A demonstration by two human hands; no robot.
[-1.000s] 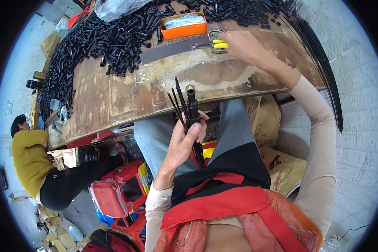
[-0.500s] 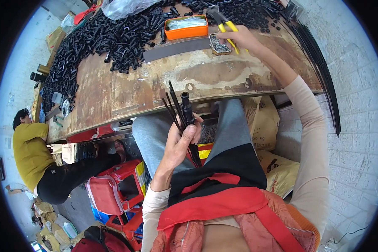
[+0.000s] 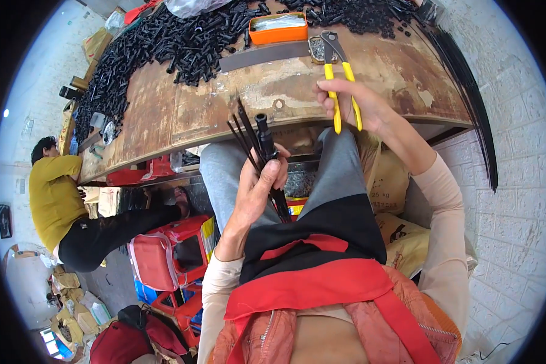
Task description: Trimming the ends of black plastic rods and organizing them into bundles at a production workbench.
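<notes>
My left hand [image 3: 259, 188] is closed round a bundle of thin black rods [image 3: 244, 130] and a black tubular fitting [image 3: 263, 134] with a ringed top. The rods' lower ends show beneath the fist, above my lap. Over the table's front edge, my right hand [image 3: 357, 102] grips pliers with yellow handles [image 3: 332, 91]; their dark jaws point away from me. Just beyond and beside the jaws sits a small tray [image 3: 316, 50] of tiny metal pieces.
A heap of black plastic parts [image 3: 188, 48] covers the wooden table's [image 3: 212, 109] far left. An orange box [image 3: 278, 36] of pale thin strips stands behind a flat grey bar [image 3: 264, 56]. Long black rods [image 3: 467, 97] hang off the right edge. At left, a person in yellow [image 3: 57, 194] leans on the table.
My right hand has drawn the pliers back from the small tray toward me. The left hand keeps its hold on the rods and fitting. The view has shifted slightly.
</notes>
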